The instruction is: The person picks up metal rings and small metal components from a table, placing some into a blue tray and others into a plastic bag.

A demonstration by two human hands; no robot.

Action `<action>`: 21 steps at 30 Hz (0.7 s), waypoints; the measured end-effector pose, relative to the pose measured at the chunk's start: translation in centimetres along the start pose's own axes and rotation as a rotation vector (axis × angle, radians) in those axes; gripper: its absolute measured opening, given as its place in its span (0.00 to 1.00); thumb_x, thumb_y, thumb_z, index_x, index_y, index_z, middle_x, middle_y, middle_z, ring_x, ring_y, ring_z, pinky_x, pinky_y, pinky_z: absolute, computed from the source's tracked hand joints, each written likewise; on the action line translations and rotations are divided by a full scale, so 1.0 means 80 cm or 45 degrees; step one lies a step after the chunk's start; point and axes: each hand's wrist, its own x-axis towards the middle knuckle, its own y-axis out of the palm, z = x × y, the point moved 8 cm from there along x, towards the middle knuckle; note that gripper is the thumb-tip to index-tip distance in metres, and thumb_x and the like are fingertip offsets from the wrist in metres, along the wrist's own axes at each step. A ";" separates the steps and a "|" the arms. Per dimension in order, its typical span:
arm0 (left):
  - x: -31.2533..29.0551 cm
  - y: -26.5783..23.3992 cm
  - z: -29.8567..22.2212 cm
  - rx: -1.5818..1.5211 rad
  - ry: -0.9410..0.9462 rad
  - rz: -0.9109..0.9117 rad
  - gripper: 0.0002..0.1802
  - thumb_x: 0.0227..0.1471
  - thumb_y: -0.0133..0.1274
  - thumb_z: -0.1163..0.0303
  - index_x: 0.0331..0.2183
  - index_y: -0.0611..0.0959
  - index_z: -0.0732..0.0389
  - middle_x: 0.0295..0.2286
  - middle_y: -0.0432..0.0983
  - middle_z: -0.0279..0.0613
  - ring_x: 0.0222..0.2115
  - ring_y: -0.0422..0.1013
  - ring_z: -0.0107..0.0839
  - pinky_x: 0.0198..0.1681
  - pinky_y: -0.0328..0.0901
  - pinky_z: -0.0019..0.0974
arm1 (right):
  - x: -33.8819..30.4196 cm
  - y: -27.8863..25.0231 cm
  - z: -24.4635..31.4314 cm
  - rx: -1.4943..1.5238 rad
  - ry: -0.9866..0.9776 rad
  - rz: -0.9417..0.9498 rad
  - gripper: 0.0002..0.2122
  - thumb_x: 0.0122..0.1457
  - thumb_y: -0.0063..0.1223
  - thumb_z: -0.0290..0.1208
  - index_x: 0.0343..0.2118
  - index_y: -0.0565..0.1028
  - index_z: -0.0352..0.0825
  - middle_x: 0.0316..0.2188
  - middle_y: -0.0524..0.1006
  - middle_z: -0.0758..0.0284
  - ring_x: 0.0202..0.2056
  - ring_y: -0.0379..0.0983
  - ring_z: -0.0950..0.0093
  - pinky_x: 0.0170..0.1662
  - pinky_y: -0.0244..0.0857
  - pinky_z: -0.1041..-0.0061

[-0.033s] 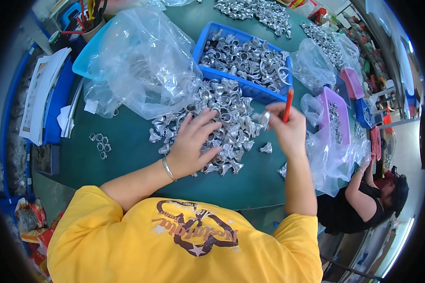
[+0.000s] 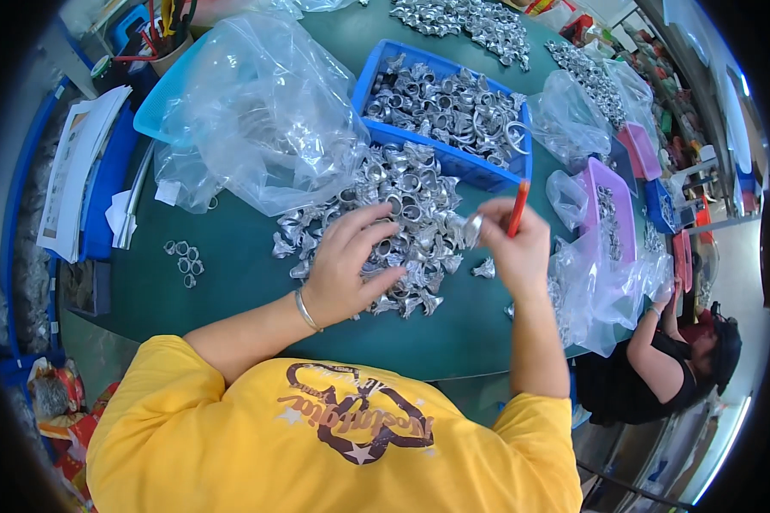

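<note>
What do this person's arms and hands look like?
The left hand and right hand are ungloved. A thin silver-coloured bangle circles the left wrist; the right wrist shows none. Short yellow sleeves leave both forearms bare.

silvery rings (image 2: 423,197), orange-red stick (image 2: 518,208), green tabletop (image 2: 231,274), blue bin (image 2: 449,159), lilac tray (image 2: 625,221), yellow shirt (image 2: 239,427) with white stars

Green table (image 2: 248,278), grey-green floor (image 2: 94,346), bright strip light (image 2: 724,451) lower right

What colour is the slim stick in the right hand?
The stick is orange-red; the head view shows it best.
</note>
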 end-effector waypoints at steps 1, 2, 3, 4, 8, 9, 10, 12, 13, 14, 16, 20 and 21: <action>0.007 -0.011 -0.020 0.039 0.088 -0.039 0.31 0.35 0.65 0.67 0.44 0.74 0.63 0.47 0.67 0.48 0.45 0.67 0.41 0.46 0.62 0.39 | -0.020 0.009 -0.001 0.118 -0.031 -0.015 0.05 0.47 0.53 0.16 0.28 0.74 0.29 0.22 0.76 0.69 0.24 0.71 0.82 0.29 0.66 0.82; 0.010 -0.006 -0.023 -0.320 -0.003 -0.014 0.31 0.37 0.65 0.70 0.46 0.73 0.64 0.44 0.70 0.47 0.40 0.70 0.34 0.41 0.66 0.33 | -0.035 0.022 -0.004 0.244 -0.058 -0.018 0.06 0.46 0.54 0.15 0.28 0.73 0.30 0.23 0.76 0.68 0.25 0.72 0.82 0.30 0.67 0.82; 0.007 0.012 -0.013 -0.627 -0.231 0.127 0.29 0.39 0.64 0.73 0.46 0.73 0.65 0.42 0.71 0.46 0.38 0.71 0.30 0.38 0.67 0.30 | -0.048 0.034 -0.005 0.379 -0.064 -0.001 0.07 0.45 0.55 0.15 0.28 0.73 0.30 0.25 0.77 0.67 0.28 0.74 0.81 0.32 0.68 0.82; -0.003 0.032 -0.006 -0.936 -0.474 0.268 0.28 0.41 0.62 0.76 0.47 0.72 0.66 0.40 0.72 0.44 0.35 0.72 0.27 0.36 0.68 0.27 | -0.060 0.041 -0.004 0.292 -0.100 0.004 0.07 0.45 0.55 0.15 0.28 0.73 0.30 0.27 0.77 0.68 0.28 0.74 0.81 0.33 0.68 0.82; -0.007 0.041 -0.004 -0.950 -0.431 0.295 0.16 0.44 0.57 0.81 0.39 0.78 0.68 0.37 0.73 0.43 0.32 0.72 0.23 0.34 0.69 0.23 | -0.082 0.048 0.008 0.175 -0.159 0.027 0.08 0.46 0.56 0.15 0.30 0.75 0.30 0.28 0.77 0.69 0.28 0.73 0.82 0.31 0.67 0.83; -0.010 0.042 -0.003 -0.950 -0.439 0.307 0.16 0.44 0.57 0.81 0.39 0.78 0.68 0.37 0.73 0.43 0.32 0.72 0.23 0.34 0.69 0.23 | -0.083 0.050 0.007 0.272 -0.146 0.073 0.08 0.46 0.57 0.15 0.31 0.75 0.30 0.28 0.77 0.69 0.27 0.72 0.82 0.31 0.67 0.84; -0.011 0.037 -0.006 -0.954 -0.365 0.232 0.13 0.44 0.57 0.82 0.36 0.79 0.68 0.36 0.73 0.43 0.32 0.72 0.23 0.33 0.69 0.23 | -0.085 0.048 0.002 0.331 -0.168 0.070 0.09 0.48 0.56 0.16 0.33 0.75 0.30 0.27 0.76 0.70 0.25 0.71 0.83 0.29 0.66 0.85; -0.013 0.030 -0.010 -0.959 -0.294 0.164 0.10 0.44 0.57 0.82 0.34 0.80 0.68 0.35 0.73 0.42 0.32 0.72 0.23 0.33 0.69 0.22 | -0.090 0.038 -0.009 0.411 0.075 0.050 0.08 0.49 0.55 0.16 0.34 0.75 0.29 0.26 0.75 0.71 0.26 0.70 0.83 0.29 0.65 0.85; -0.011 0.027 -0.014 -0.910 -0.269 0.158 0.08 0.44 0.57 0.82 0.32 0.80 0.67 0.35 0.73 0.43 0.31 0.72 0.22 0.33 0.68 0.22 | -0.091 0.028 -0.023 0.289 0.181 0.005 0.07 0.51 0.54 0.18 0.34 0.75 0.29 0.26 0.74 0.69 0.27 0.69 0.82 0.30 0.64 0.84; -0.009 0.023 -0.019 -0.861 -0.245 0.152 0.07 0.44 0.57 0.82 0.30 0.80 0.67 0.35 0.73 0.43 0.31 0.71 0.22 0.32 0.68 0.21 | -0.089 0.014 -0.031 -0.016 0.077 -0.087 0.10 0.50 0.55 0.22 0.37 0.73 0.30 0.25 0.72 0.69 0.27 0.68 0.81 0.30 0.63 0.82; -0.008 0.018 -0.021 -0.841 -0.276 0.147 0.06 0.42 0.58 0.81 0.28 0.81 0.66 0.34 0.74 0.43 0.31 0.72 0.25 0.33 0.68 0.24 | -0.079 -0.008 -0.050 -0.137 0.126 -0.140 0.16 0.50 0.55 0.23 0.43 0.70 0.31 0.26 0.71 0.68 0.27 0.66 0.79 0.31 0.62 0.80; -0.001 0.007 -0.033 -0.546 -0.089 0.090 0.07 0.37 0.62 0.79 0.25 0.81 0.63 0.32 0.75 0.43 0.31 0.72 0.33 0.34 0.66 0.30 | -0.057 -0.092 -0.143 -0.489 0.201 -0.417 0.23 0.47 0.45 0.18 0.50 0.63 0.28 0.36 0.68 0.56 0.36 0.68 0.65 0.41 0.63 0.70; 0.001 0.003 -0.035 -0.431 -0.019 0.029 0.07 0.37 0.61 0.80 0.25 0.81 0.63 0.32 0.75 0.43 0.31 0.72 0.33 0.35 0.66 0.31 | -0.052 -0.097 -0.148 -0.609 0.209 -0.452 0.23 0.47 0.44 0.18 0.50 0.63 0.27 0.39 0.67 0.52 0.39 0.66 0.60 0.45 0.61 0.68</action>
